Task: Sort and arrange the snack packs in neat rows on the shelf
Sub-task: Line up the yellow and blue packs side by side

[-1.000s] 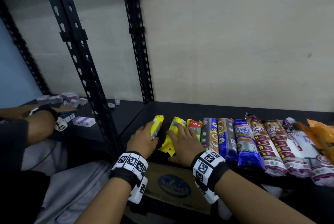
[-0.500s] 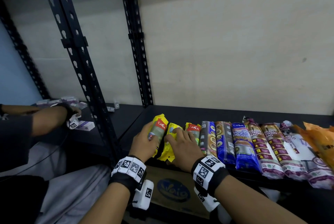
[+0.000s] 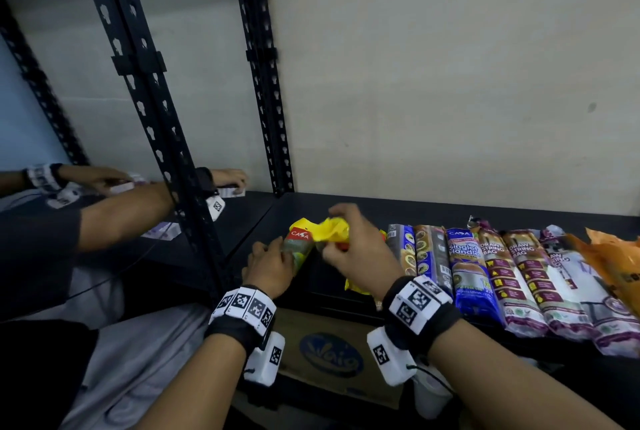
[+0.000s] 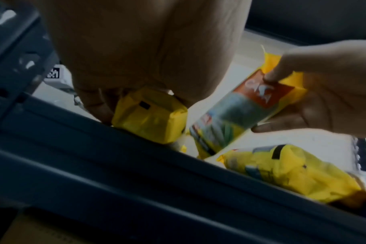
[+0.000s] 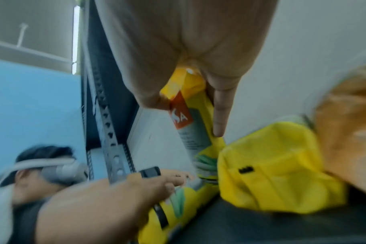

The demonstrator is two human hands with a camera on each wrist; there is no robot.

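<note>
Three yellow packs with red labels lie at the left end of the black shelf [image 3: 346, 207]. My left hand [image 3: 277, 253] grips the leftmost yellow pack [image 3: 299, 246] by its near end; the left wrist view shows my fingers [image 4: 98, 105] curled round that pack [image 4: 150, 115]. My right hand [image 3: 332, 239] pinches a second yellow pack [image 3: 334, 230] and holds it tilted above the shelf, beside the first. In the right wrist view one finger lies straight along this lifted pack [image 5: 188, 118]. A third yellow pack [image 3: 353, 285] lies on the shelf under my right hand.
A row of packs fills the shelf to the right: grey-blue ones [image 3: 415, 253], a blue one [image 3: 467, 266], purple-white ones [image 3: 519, 277] and an orange bag [image 3: 616, 263]. A black upright [image 3: 156, 138] stands left. Another person's arms [image 3: 121, 211] work beyond it. A cardboard box [image 3: 329, 357] sits below.
My right hand has risen off the shelf, lifting one yellow pack. My left hand has kept its grip on the leftmost pack. The other person's hands have moved toward the wall.
</note>
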